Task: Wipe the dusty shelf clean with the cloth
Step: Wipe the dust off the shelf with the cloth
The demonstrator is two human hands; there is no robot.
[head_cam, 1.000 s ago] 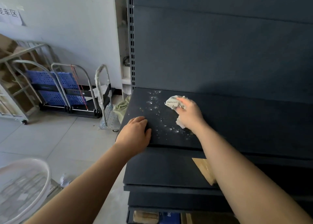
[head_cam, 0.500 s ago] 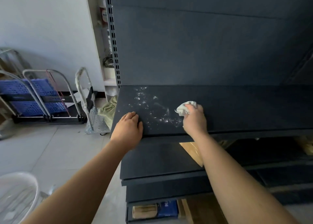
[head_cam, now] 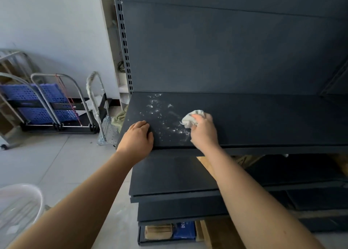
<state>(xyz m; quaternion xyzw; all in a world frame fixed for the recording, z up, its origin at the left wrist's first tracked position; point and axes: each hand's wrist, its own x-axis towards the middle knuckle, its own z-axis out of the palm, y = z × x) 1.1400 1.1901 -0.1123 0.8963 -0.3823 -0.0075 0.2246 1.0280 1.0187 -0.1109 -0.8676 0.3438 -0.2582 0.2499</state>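
A dark blue-grey shelf [head_cam: 263, 120] runs across the middle of the head view, with white dust [head_cam: 160, 114] scattered over its left part. My right hand [head_cam: 204, 133] presses a crumpled pale cloth [head_cam: 192, 117] onto the shelf at the right edge of the dust. My left hand [head_cam: 138, 140] rests flat on the shelf's front left edge, fingers slightly curled, holding nothing.
Lower dark shelves [head_cam: 173, 179] jut out below, with cardboard and boxes under them. Folded hand trolleys with blue plastic decks [head_cam: 47, 101] lean against the white wall on the left. A white plastic basket [head_cam: 18, 205] sits at the bottom left on the tiled floor.
My right hand with the cloth has slid from the middle of the dust patch toward its right side, smearing some dust. My view has shifted rightward. The left hand stays on the shelf edge.
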